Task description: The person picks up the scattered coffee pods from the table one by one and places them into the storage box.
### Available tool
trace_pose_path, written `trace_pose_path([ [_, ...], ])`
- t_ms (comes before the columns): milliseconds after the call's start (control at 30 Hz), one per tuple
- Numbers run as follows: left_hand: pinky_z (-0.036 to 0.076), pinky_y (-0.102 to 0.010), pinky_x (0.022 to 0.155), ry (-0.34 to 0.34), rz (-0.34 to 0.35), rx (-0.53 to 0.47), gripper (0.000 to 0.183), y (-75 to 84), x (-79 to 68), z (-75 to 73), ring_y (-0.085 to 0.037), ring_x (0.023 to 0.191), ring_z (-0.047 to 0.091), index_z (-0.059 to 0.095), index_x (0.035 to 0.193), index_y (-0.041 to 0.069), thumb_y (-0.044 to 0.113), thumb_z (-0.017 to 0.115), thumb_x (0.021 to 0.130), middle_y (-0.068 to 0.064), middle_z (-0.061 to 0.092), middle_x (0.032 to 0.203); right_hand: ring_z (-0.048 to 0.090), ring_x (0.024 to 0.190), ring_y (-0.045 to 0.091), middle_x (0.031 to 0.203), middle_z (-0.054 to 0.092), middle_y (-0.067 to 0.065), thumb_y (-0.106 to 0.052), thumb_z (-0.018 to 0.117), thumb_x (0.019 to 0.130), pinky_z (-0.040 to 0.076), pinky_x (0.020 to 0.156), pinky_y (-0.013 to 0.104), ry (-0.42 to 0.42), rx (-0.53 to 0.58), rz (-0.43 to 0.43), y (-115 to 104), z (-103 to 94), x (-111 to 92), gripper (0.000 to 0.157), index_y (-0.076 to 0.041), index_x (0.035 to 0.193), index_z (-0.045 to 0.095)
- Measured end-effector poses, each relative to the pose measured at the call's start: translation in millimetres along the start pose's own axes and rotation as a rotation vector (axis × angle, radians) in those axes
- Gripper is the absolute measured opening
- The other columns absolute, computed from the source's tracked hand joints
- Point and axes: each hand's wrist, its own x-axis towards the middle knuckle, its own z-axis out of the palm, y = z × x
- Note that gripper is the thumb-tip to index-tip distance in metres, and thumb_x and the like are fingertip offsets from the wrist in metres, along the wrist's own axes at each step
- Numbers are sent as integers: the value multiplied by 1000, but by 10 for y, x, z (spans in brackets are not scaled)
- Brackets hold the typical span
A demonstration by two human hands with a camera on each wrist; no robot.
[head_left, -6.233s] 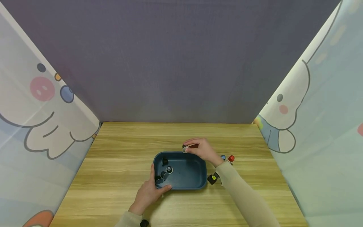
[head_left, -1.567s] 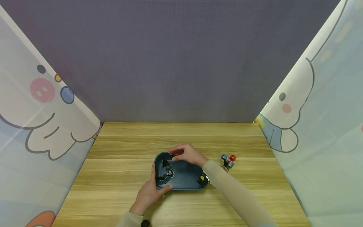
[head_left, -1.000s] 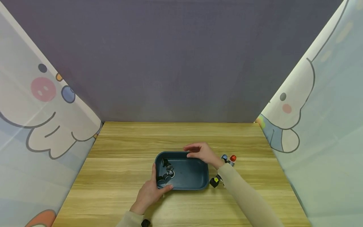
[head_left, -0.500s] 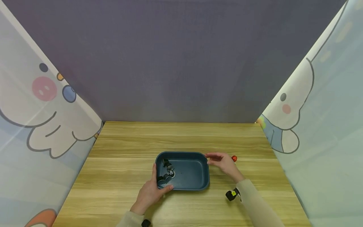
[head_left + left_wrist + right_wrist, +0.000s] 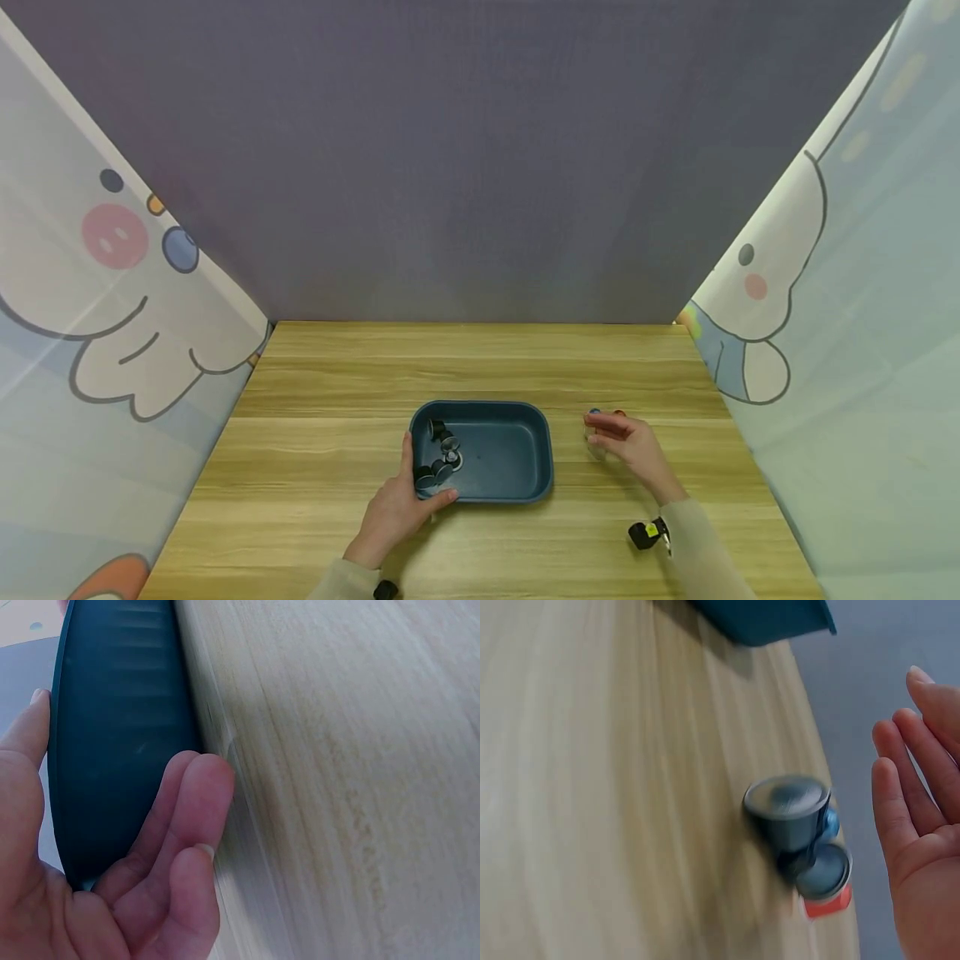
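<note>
- While seemingly steadying the tray (image 5: 498,458), clamps its left end with left hand (image 5: 396,504).
- Holds right hand (image 5: 633,447) half-spread and empty beside loose pods (image 5: 786,801).
- Has other pods (image 5: 443,472) inside, at left.

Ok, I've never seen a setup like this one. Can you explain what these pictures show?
There is no machine here, just a person's left hand and right hand. The wide picture comes from a camera worn on the head, looking forward and down; the close ones come from a small camera on each wrist. On the wooden table sits a dark blue tray, with several small dark pods at its left end. The left hand grips the tray there. The right hand, holding nothing, is off the tray's right side near more pods: a red one, a blue one and some dark, blurred ones.
</note>
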Motion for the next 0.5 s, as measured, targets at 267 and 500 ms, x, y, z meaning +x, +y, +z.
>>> trace_pose_path([
  [267,43,-41,54,5,8,-3,131,-21,7,19,-23,63,59,-1,161,10,68,76,73,-18,65,79,66,108,17,122,65,23,-6,75,88,49,86,20,53,-46,47,107,-90,-139,38,7,124,66],
  [500,42,-40,53,-4,7,-4,130,-22,8,21,-21,60,56,-1,160,9,68,76,73,-13,61,73,65,106,8,122,67,19,-7,76,88,49,85,19,70,-130,85,189,-99,-227,36,0,122,69],
])
